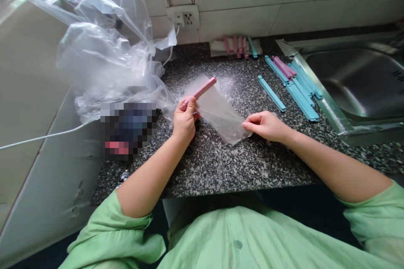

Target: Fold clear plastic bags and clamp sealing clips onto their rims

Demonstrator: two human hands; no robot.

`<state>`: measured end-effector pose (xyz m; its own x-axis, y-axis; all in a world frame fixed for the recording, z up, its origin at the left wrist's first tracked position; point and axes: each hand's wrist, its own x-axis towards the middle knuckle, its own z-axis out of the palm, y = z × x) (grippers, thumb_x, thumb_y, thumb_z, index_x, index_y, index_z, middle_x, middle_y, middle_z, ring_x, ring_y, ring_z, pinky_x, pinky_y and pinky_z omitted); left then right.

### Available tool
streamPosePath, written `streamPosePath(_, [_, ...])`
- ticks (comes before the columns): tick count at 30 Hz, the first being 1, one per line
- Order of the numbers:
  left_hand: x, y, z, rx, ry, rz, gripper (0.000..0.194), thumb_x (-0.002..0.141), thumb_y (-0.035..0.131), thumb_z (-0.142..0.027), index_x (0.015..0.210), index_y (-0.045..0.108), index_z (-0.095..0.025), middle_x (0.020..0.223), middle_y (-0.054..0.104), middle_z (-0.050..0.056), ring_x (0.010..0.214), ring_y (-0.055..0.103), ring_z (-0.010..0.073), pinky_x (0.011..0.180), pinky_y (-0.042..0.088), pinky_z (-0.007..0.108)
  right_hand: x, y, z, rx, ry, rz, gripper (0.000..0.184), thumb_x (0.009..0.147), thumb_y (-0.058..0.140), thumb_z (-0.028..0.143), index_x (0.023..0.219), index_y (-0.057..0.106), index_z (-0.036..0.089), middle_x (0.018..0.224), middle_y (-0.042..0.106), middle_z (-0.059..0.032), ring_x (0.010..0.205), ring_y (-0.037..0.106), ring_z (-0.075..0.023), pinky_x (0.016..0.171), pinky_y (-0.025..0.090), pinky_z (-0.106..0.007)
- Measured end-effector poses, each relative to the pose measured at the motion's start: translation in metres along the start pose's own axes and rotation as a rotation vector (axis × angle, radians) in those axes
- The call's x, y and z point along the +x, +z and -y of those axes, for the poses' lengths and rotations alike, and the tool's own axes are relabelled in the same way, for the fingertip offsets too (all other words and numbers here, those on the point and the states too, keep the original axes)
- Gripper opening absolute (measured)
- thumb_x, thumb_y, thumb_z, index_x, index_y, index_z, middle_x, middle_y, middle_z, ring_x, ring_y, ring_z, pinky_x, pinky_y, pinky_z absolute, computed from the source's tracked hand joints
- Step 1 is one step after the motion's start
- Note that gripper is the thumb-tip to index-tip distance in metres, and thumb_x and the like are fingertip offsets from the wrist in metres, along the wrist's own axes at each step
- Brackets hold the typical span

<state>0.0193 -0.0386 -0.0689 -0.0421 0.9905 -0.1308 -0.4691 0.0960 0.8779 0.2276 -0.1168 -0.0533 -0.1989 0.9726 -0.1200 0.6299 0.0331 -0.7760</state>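
A pink bag clip (pixel 203 88) lies across a clear plastic bag (pixel 221 113) near the bag's upper left end. My left hand (pixel 185 121) is closed on the clip's near end, thumb on top. At the bag's lower right corner, my right hand (pixel 265 125) pinches the plastic between thumb and fingers. The bag stretches between both hands just over the speckled countertop (pixel 217 168). To the right of my right hand lie a single blue bag clip (pixel 271 93) and a pile of blue clips (pixel 301 101) with pink clips (pixel 284 68) among them.
Crumpled plastic bags (pixel 110 59) stand at the back left, with a pixelated dark object (pixel 129 128) before them. A white cable (pixel 47 135) runs there. Several pink clips and a blue one sit on a flat pack (pixel 217 47) by the wall. A steel sink (pixel 347 80) is at right.
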Motion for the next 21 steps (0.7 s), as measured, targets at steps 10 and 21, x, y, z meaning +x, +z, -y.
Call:
streamPosePath(10, [0.006,-0.003,0.003,0.027,0.007,-0.015,0.029,0.061,0.075,-0.037,0.069,0.053,-0.019,0.058,0.057,-0.008,0.05,0.053,0.0051,0.049,0.044,0.016,-0.005,0.002,0.004,-0.296,-0.089,0.004,0.026,0.08,0.051,0.032,0.064,0.064,0.016,0.058,0.062,-0.0013,0.053,0.051,-0.0105,0.053,0.032,-0.023])
streamPosePath(21, [-0.001,-0.006,0.006,0.189,-0.007,0.179,0.031,0.058,0.075,-0.04,0.068,0.059,-0.016,0.06,0.057,-0.004,0.055,0.051,0.0072,0.056,0.041,0.018,0.01,0.002,-0.013,0.04,-0.191,-0.392,0.026,0.08,0.056,0.036,0.096,0.059,0.016,0.076,0.063,-0.0036,0.057,0.055,-0.0108,0.053,0.046,-0.024])
